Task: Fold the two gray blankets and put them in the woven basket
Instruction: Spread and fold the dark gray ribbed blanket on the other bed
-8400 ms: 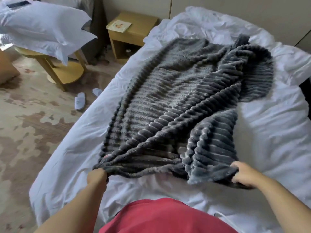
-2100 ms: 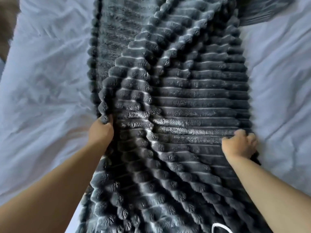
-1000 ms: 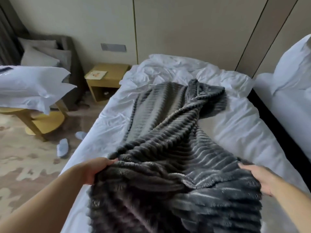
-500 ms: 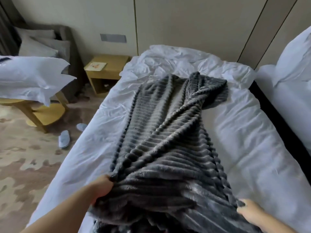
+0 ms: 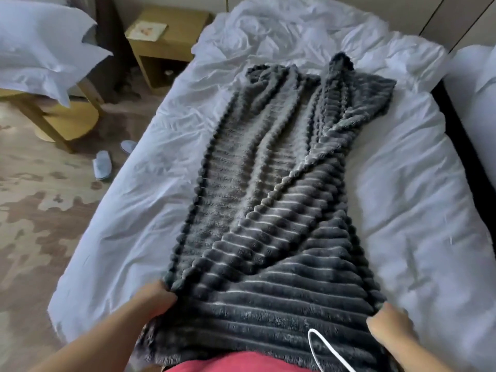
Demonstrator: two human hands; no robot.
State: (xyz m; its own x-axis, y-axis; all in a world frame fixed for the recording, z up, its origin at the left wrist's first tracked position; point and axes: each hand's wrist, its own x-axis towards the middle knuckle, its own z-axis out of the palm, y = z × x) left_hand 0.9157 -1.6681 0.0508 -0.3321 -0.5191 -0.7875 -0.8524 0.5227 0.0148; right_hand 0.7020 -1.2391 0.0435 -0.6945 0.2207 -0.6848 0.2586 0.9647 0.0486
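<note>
A: Where is the blanket?
B: The blanket point(image 5: 268, 237) lies lengthwise down the bed point(image 5: 128, 224). Its far end is near the rumpled sheet at the head and its near end is at the person's waist. The right side is turned over on a slant, dark ribs over a paler face.
A: And the hands?
B: The left hand point(image 5: 153, 299) grips the near left corner, fingers clamped on it. The right hand point(image 5: 389, 326) holds the near right edge, fingers curled round the cloth.
A: Anything else?
B: A white cable point(image 5: 327, 353) loops over the near edge, by a red shirt point(image 5: 228, 363). 2 slippers point(image 5: 102, 165) lie on the carpet point(image 5: 32, 210) left of the bed. Beyond them is a nightstand point(image 5: 166, 41) with a card point(image 5: 147, 30) on it. Pillows point(image 5: 40, 49) rest on a bench point(image 5: 67, 122).
</note>
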